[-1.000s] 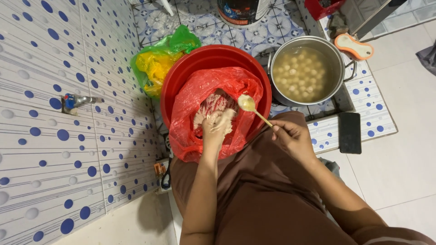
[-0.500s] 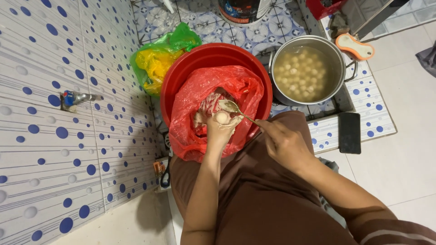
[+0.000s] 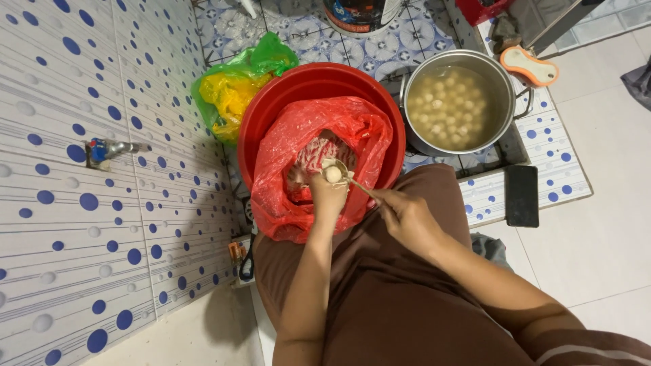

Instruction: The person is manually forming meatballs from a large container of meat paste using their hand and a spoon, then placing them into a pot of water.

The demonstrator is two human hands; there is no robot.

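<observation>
Tiled wall (image 3: 74,203) fills the left side, white with blue dots, small tap (image 3: 108,149) sticking out of it

Floor (image 3: 597,224) is plain pale tile on the right, patterned blue tile under the vessels

Red basin (image 3: 271,112) sits on the floor right in front of the person's knees, lined with a red plastic bag (image 3: 366,135) that spills over the near rim. Pink minced paste (image 3: 319,150) lies in the bag, mostly hidden behind the hands

Steel pot (image 3: 505,88) stands just right of the basin, touching or nearly touching it, full of cloudy water with many pale balls floating

Green-and-yellow bag (image 3: 237,91) is bunched against the basin's far-left side, at the wall

Black phone (image 3: 521,195) lies flat on the floor near the pot, on the person's side. Orange-rimmed white pad (image 3: 529,66) lies just right of the pot's far edge

Left hand (image 3: 328,196) is over the bag, fist clenched tight around paste, a ball (image 3: 333,174) squeezed out at the top between thumb and forefinger

Right hand (image 3: 407,217) is over the lap, fingers pinching the handle end of a spoon (image 3: 352,179); spoon bowl sits right at the ball, touching it, above the paste

Ball is thus over the basin's centre, well apart from the pot
</observation>
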